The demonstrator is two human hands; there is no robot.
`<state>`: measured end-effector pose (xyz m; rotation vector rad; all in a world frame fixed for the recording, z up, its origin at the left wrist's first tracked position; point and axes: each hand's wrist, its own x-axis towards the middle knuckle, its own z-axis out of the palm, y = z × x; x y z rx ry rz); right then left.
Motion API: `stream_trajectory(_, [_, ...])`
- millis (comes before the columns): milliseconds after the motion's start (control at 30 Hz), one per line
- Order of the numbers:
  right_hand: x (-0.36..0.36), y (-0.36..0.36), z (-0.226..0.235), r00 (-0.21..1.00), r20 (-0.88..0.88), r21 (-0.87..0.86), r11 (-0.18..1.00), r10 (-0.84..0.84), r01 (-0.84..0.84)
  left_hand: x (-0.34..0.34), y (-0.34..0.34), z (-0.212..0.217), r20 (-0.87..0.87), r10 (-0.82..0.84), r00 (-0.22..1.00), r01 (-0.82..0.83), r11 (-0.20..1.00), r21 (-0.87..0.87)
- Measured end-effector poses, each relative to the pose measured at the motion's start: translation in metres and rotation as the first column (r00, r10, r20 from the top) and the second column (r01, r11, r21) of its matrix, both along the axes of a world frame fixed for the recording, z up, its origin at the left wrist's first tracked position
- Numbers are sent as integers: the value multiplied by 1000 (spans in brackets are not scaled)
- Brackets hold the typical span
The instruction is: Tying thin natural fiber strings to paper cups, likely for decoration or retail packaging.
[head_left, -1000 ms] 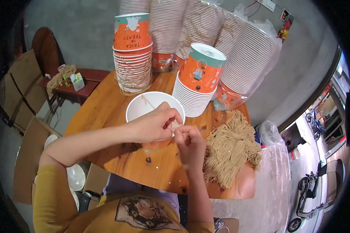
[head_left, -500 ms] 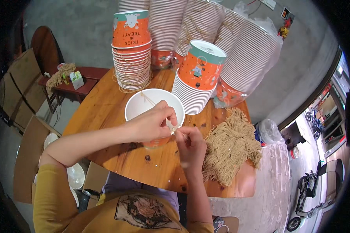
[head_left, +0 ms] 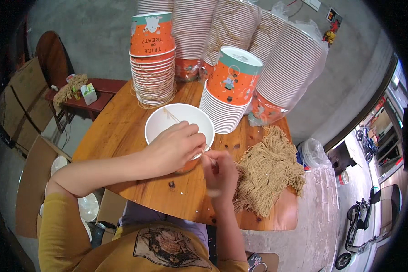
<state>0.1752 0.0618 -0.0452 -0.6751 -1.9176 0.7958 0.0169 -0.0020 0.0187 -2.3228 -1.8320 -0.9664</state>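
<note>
A white-lined paper cup (head_left: 179,120) stands on the round wooden table (head_left: 122,131) in front of me. My left hand (head_left: 174,147) grips its near rim, and a thin tan string (head_left: 170,114) lies across the cup's inside. Just right of the cup, my right hand (head_left: 218,170) pinches the string's end, fingers closed. A large heap of tan string pieces (head_left: 269,170) lies on the table beside my right hand.
Tall stacks of orange-and-teal paper cups (head_left: 153,59) and a leaning stack (head_left: 229,90) stand behind the cup, with more white stacks (head_left: 288,68) in plastic at the back. A small red side table (head_left: 84,97) and cardboard boxes (head_left: 18,113) are left. A scooter (head_left: 362,217) is right.
The cup has tilted so its white inside faces me, and the string now lies across it. My right hand has shifted slightly right, pulling the string.
</note>
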Motion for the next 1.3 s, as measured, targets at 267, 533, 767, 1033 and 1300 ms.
stream_trajectory(267, [-2,-6,-3,998,-39,291,955,-47,56,4,-3,-7,367,59,928,0,988,-157])
stream_trajectory(533, [-4,-8,-1,997,-81,249,968,-10,30,0,0,-15,510,65,858,38,981,-190])
stream_trajectory(767, [-8,2,-16,977,-211,-216,975,9,-56,-4,4,-12,595,-31,803,197,957,-215])
stream_trajectory(1033, [-7,-3,-13,972,-233,-197,980,-17,-30,-8,12,-14,635,-102,766,305,927,-219])
stream_trajectory(1300, [3,-2,-6,997,-33,47,997,-65,67,-7,16,-11,638,-80,766,309,916,-256])
